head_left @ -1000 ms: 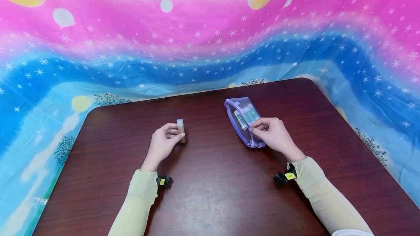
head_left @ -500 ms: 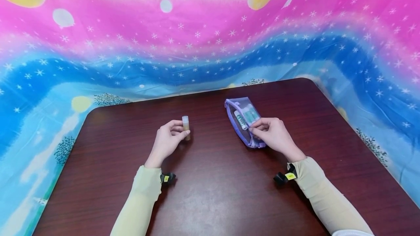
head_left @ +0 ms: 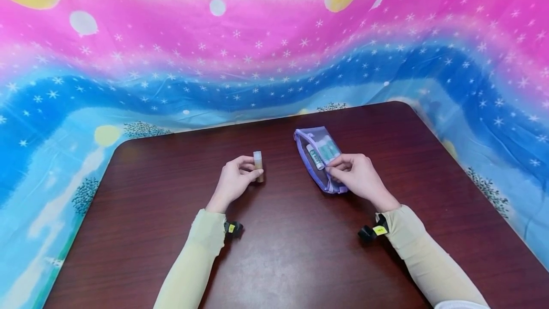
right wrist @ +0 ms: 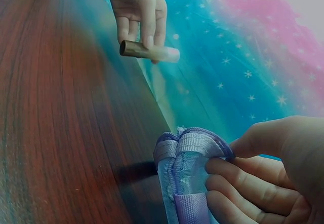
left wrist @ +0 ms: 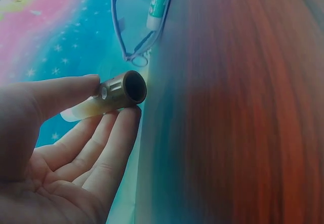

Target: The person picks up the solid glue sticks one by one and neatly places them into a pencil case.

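My left hand (head_left: 237, 175) pinches a small brown tube with a frosted pale cap (head_left: 258, 166) between thumb and fingertips. The tube is upright in the head view, cap uppermost; its dark hollow bottom end shows in the left wrist view. To its right lies a purple see-through zip pouch (head_left: 305, 151), its mouth spread apart. My right hand (head_left: 358, 175) pinches the pouch's near edge between thumb and fingers. Inside the pouch is a white tube with a green label (head_left: 315, 157), and more green and white shapes show dimly through the mesh.
A dark reddish-brown table (head_left: 274, 252) lies under both hands. Behind and beside it hangs a pink and blue cloth (head_left: 240, 75) with snowflakes. Each wrist carries a small black camera, such as the right one (head_left: 372, 231).
My left hand has moved right, carrying the brown tube closer to the pouch. The right hand and the pouch have stayed in place.
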The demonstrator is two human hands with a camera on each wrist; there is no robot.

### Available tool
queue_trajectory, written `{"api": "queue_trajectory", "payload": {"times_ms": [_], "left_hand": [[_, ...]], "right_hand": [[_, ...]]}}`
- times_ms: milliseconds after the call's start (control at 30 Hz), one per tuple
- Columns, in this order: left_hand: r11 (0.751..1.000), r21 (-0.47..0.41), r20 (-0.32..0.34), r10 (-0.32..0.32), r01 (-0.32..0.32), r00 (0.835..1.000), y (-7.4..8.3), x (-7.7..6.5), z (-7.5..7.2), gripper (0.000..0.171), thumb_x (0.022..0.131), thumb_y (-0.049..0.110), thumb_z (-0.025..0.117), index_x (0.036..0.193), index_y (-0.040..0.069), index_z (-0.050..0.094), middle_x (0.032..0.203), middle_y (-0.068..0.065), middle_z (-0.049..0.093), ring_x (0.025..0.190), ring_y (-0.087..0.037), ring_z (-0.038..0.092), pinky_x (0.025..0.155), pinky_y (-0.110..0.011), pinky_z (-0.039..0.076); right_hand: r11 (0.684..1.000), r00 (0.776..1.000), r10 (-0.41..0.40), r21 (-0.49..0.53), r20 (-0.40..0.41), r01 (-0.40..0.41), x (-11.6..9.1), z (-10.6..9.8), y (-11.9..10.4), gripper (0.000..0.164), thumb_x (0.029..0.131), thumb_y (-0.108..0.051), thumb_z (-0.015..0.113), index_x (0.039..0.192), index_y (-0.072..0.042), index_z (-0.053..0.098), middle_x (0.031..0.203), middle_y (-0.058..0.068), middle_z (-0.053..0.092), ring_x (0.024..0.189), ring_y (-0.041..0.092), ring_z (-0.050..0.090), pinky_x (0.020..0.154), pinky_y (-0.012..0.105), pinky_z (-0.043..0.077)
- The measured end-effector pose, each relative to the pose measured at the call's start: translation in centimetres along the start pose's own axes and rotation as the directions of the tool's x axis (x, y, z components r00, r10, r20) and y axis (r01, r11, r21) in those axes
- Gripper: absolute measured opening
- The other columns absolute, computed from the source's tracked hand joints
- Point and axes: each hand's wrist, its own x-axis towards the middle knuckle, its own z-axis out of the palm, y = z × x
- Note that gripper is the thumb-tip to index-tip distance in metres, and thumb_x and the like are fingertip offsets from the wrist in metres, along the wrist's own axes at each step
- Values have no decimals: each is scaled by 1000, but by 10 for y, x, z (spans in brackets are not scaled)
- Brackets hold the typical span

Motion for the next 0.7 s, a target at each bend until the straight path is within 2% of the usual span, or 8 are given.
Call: {"api": "queue_trajectory", "payload": {"times_ms": [467,700], "left_hand": [[999,-25,38,30,-29,999,10,12,26,32,88,16,82,116,6,71,93,-4,72,80,-19,71,72,-34,60],[994,-104,65,27,-21,998,9,17,35,30,89,13,81,115,3,70,94,-7,74,80,-20,72,72,-33,60]], "right_hand": [[1000,1000,-1,-1,8,1,0,2,-1,9,92,-14,77,99,-10,79,84,1,75,74,17,71,60,31,58],[1000,1000,2,6,12,-2,-1,1,-1,9,92,-14,77,100,-10,79,84,2,75,75,17,71,60,31,59]]}}
